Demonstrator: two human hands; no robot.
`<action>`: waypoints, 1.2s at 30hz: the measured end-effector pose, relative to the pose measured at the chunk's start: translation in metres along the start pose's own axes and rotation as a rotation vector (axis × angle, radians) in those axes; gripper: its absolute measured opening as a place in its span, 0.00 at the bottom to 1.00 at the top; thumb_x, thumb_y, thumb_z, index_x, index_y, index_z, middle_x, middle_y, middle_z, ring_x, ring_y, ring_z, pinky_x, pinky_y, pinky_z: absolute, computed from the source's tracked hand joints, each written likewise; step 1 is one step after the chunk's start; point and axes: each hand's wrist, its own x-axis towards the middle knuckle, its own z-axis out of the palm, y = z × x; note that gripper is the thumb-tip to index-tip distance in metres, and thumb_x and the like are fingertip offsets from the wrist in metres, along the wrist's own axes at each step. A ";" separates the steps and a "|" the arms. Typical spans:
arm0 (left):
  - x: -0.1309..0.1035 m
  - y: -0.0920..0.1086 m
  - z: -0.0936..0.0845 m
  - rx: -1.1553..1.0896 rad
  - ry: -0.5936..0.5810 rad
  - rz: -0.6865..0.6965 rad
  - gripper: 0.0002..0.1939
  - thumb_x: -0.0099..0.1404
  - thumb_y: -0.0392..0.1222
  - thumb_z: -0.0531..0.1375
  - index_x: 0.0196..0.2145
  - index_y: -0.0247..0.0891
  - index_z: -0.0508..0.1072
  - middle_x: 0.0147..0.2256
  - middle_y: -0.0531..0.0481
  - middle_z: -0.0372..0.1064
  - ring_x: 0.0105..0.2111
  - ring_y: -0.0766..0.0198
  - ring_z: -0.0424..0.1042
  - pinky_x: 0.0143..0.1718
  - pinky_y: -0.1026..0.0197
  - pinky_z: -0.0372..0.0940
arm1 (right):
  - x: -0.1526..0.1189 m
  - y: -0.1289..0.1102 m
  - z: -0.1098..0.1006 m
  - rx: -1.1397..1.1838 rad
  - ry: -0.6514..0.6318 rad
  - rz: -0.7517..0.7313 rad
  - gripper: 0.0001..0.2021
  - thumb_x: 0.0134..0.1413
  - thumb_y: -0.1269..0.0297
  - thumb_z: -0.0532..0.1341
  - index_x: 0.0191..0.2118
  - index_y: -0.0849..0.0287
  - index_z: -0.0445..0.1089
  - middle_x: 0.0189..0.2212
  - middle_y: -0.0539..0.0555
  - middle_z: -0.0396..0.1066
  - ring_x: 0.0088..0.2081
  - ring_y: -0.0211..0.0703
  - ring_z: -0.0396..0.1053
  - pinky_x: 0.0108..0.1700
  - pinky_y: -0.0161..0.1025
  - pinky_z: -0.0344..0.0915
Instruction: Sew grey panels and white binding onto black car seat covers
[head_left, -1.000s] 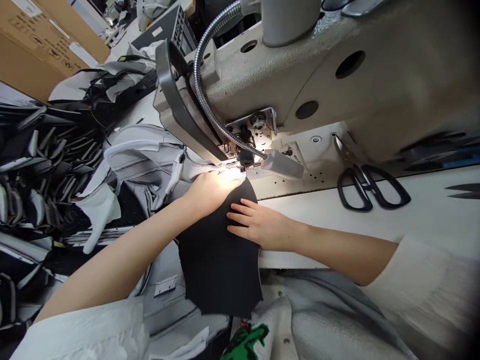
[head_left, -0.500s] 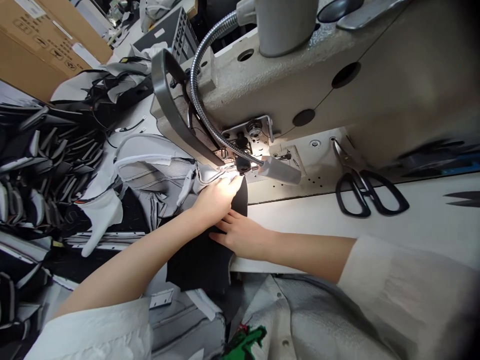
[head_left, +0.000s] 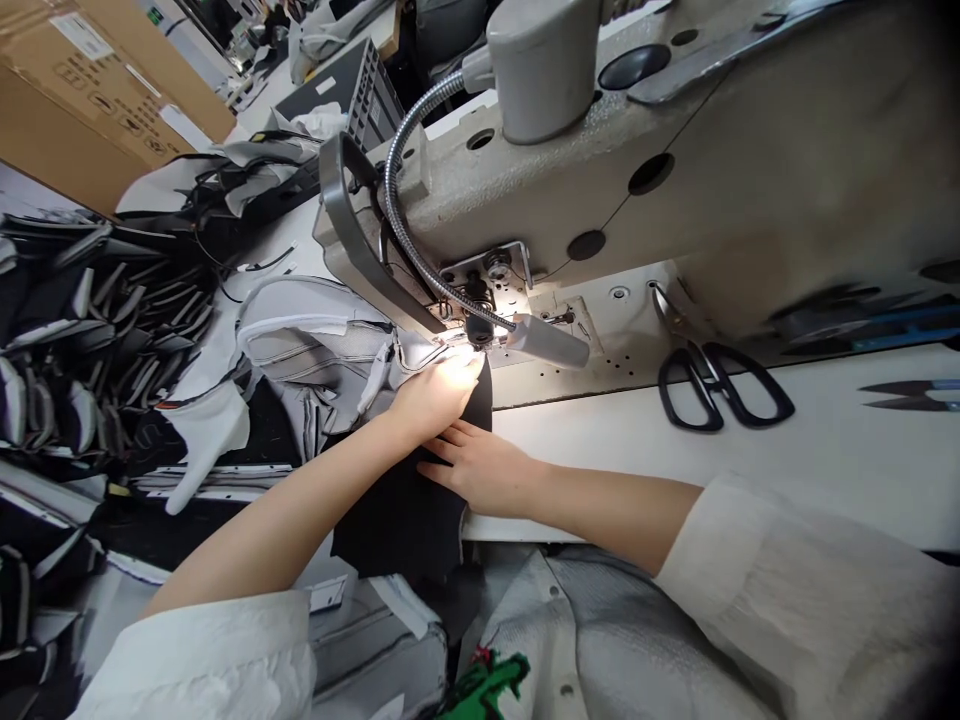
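Note:
Under the lit head of a sewing machine [head_left: 555, 190] lies a black fabric piece [head_left: 401, 515], joined to a bundle of grey and white fabric [head_left: 307, 335] on its left. My left hand [head_left: 435, 400] presses on the work close to the needle area, its fingertips together at the fabric edge and brightly lit. Just below it, my right hand [head_left: 484, 470] rests flat on the black fabric with the fingers somewhat spread. The needle itself is hidden by the presser parts and the lamp.
Black-handled scissors [head_left: 709, 385] lie on the machine bed at right, with small snips [head_left: 911, 394] farther right. Stacked black and grey pieces [head_left: 97, 340] fill the left. A cardboard box [head_left: 105, 90] and a grey crate [head_left: 349, 95] stand behind.
The camera view has shifted slightly, so the machine and scissors appear a little to the left. Both hands keep nearly the same place on the fabric.

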 end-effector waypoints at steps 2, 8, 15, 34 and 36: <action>0.002 0.003 0.000 -0.069 -0.026 0.000 0.17 0.67 0.37 0.51 0.53 0.35 0.67 0.48 0.41 0.69 0.46 0.58 0.70 0.52 0.56 0.63 | 0.001 0.000 0.001 0.011 0.013 0.007 0.18 0.58 0.68 0.56 0.54 0.62 0.67 0.52 0.63 0.64 0.56 0.53 0.59 0.60 0.49 0.50; 0.007 0.013 0.005 -0.110 -0.061 -0.046 0.17 0.67 0.35 0.49 0.50 0.29 0.69 0.42 0.39 0.71 0.45 0.56 0.69 0.49 0.56 0.64 | 0.004 0.002 0.007 0.080 0.010 0.019 0.16 0.60 0.69 0.55 0.52 0.62 0.68 0.47 0.60 0.68 0.51 0.50 0.64 0.57 0.46 0.54; 0.016 0.007 0.026 -0.127 0.053 -0.057 0.13 0.68 0.36 0.48 0.44 0.33 0.70 0.40 0.43 0.70 0.44 0.59 0.68 0.50 0.57 0.63 | 0.012 0.015 0.005 0.103 -0.063 0.030 0.20 0.53 0.74 0.56 0.53 0.64 0.67 0.44 0.59 0.72 0.46 0.50 0.67 0.53 0.46 0.59; -0.118 -0.079 0.021 -0.274 -0.118 -0.494 0.39 0.60 0.46 0.55 0.64 0.26 0.46 0.54 0.31 0.59 0.55 0.45 0.59 0.53 0.47 0.58 | 0.004 0.021 -0.013 0.042 -0.094 -0.117 0.31 0.44 0.70 0.63 0.58 0.57 0.63 0.61 0.65 0.51 0.61 0.58 0.50 0.61 0.51 0.47; -0.114 -0.097 0.028 -0.461 -0.161 -0.499 0.41 0.59 0.48 0.56 0.63 0.27 0.47 0.57 0.32 0.57 0.56 0.48 0.60 0.54 0.52 0.58 | 0.004 0.019 -0.012 0.048 -0.137 -0.130 0.31 0.45 0.72 0.62 0.58 0.56 0.63 0.61 0.64 0.52 0.62 0.57 0.49 0.61 0.51 0.46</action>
